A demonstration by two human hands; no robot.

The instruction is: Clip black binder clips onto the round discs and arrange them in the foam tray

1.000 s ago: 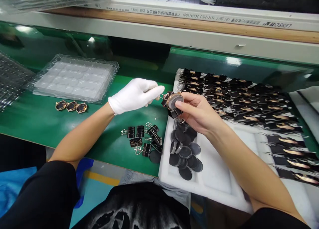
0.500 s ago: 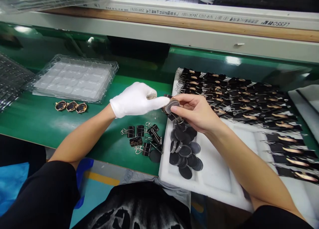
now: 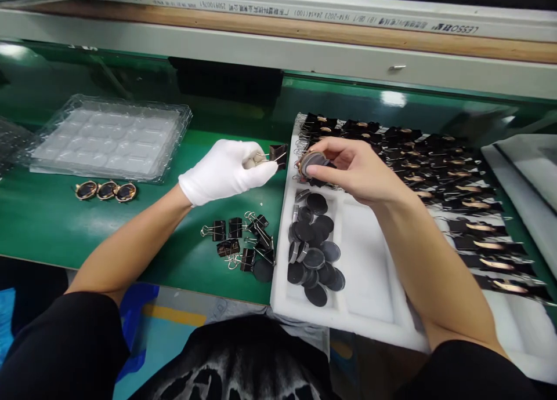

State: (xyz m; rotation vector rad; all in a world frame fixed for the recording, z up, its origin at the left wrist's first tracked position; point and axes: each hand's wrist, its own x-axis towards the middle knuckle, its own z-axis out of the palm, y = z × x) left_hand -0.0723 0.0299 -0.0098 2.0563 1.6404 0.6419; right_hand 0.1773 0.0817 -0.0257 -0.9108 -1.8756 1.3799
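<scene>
My left hand [image 3: 228, 171], in a white glove, pinches a black binder clip [image 3: 277, 154] by its wire handles. To its right, my bare right hand [image 3: 348, 168] grips a round gold-rimmed piece [image 3: 314, 163] with a grey disc on its face; another black clip seems to sit at its lower edge, partly hidden by the fingers. A small gap separates the left hand's clip from the round piece. Loose binder clips [image 3: 235, 227] lie on the green table below my left hand. Below my right hand, dark round discs [image 3: 316, 258] are heaped in a compartment of the white foam tray [image 3: 369, 261].
Rows of clipped gold-edged pieces [image 3: 483, 226] fill the tray's back and right side. At the left are a clear plastic blister tray [image 3: 111, 136] and three gold-rimmed round pieces [image 3: 105, 191] in a line. A grey ledge [image 3: 261, 55] runs along the back.
The left hand's binder clip has come away from the round piece, and my hands have moved apart. My right hand has shifted slightly up with the piece. The whole view has moved a little.
</scene>
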